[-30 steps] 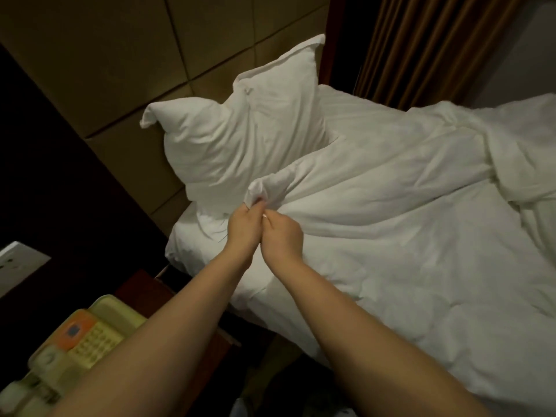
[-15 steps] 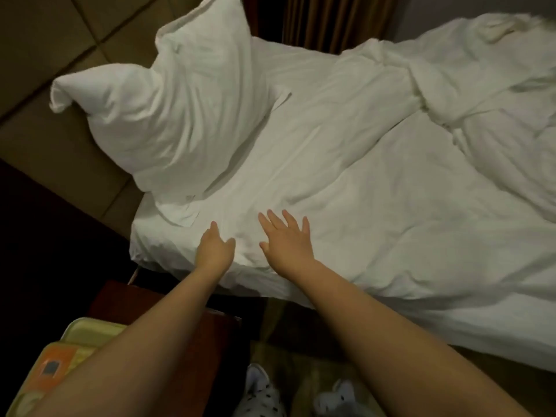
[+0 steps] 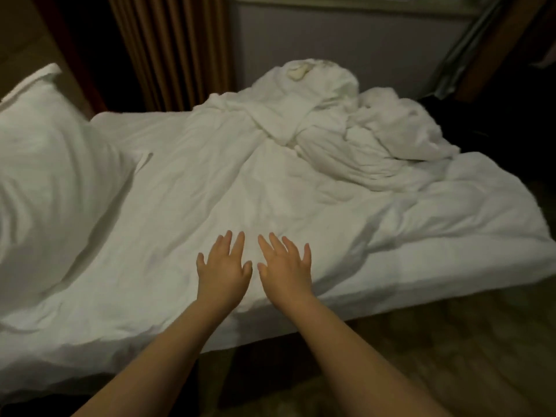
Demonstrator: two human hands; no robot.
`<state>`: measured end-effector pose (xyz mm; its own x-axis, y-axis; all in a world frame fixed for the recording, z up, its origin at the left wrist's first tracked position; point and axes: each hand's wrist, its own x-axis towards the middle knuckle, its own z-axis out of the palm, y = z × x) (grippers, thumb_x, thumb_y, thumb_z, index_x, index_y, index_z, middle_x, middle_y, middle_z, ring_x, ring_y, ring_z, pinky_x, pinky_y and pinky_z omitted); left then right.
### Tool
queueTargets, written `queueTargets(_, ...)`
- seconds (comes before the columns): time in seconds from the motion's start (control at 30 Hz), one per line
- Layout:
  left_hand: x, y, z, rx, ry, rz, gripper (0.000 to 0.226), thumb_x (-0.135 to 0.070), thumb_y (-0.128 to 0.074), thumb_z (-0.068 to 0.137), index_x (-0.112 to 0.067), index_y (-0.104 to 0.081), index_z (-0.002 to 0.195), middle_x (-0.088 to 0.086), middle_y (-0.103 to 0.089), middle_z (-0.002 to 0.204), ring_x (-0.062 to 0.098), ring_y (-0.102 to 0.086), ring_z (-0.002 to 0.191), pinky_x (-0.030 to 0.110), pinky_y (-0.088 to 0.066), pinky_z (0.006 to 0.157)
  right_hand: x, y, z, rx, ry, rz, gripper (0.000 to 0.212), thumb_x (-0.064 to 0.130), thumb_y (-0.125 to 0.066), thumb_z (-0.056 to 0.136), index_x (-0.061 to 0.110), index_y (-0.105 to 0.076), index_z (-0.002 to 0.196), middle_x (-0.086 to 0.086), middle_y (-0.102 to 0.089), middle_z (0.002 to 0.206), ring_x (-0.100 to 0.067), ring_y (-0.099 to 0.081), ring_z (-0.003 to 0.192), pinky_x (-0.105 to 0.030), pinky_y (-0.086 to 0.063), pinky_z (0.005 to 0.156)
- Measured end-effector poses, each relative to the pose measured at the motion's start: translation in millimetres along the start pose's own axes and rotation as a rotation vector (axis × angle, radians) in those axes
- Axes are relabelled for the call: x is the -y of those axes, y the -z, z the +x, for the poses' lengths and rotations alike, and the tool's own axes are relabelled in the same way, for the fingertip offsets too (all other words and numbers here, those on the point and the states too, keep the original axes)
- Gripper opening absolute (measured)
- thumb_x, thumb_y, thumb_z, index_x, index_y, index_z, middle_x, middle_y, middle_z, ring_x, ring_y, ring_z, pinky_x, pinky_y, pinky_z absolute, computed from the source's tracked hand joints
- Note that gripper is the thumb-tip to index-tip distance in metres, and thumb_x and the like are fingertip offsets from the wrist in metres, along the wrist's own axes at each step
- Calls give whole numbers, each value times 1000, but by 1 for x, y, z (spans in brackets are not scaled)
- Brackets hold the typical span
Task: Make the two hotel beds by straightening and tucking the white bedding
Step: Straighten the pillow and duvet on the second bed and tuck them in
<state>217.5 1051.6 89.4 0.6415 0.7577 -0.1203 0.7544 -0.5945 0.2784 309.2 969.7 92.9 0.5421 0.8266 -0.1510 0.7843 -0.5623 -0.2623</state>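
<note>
A dim hotel room is seen, with a brown curtain (image 3: 168, 49) behind the bed (image 3: 126, 124) and patterned carpet (image 3: 451, 356) below. The duvet (image 3: 270, 191) corner that was pinched by both hands beside the pillow (image 3: 45, 176) a second ago has been let go and laid flat. The left hand (image 3: 224, 267) and right hand (image 3: 284, 266) are now spread wide, palms down, side by side near the duvet's near edge, with nothing held. The head end is judged largely straightened, and smoothing toward the foot appears begun. The cover is soft, thin white cloth, finely creased, perhaps faintly striped, though blur hides this. A twisted, lumpy heap (image 3: 331, 121) is left bunched at the far side, to be spread and tucked.
</note>
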Motion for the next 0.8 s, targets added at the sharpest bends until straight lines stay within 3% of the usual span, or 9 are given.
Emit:
queueTargets(0.37, -259, -49, 0, -47, -83, -65, 53, -38, -36, 100, -26, -21, 150, 0, -17, 158, 19, -13, 146, 50, -16, 114, -285, 85, -51, -165, -201, 96, 51, 36, -31, 103, 32, -15, 152, 8, -14, 159, -16, -9, 146, -51, 0, 116)
queueTargets(0.63, -418, -103, 48, -8, -334, -174, 48, -32, -43, 98, -23, -36, 145, 3, -30, 153, 21, -25, 142, 44, -27, 112, -463, 110, -69, -110, -447, 97, 54, 42, -30, 102, 32, -11, 152, 10, -11, 160, -15, -7, 147, -50, 1, 116)
queueTargets(0.8, -503, -164, 106, 70, -438, -235, 44, -30, -47, 98, -24, -44, 141, 5, -36, 150, 22, -29, 140, 44, -27, 111, -567, 102, -58, -67, -604, 130, 54, 43, -32, 102, 32, -16, 152, 8, -14, 159, -17, -11, 146, -49, -7, 117)
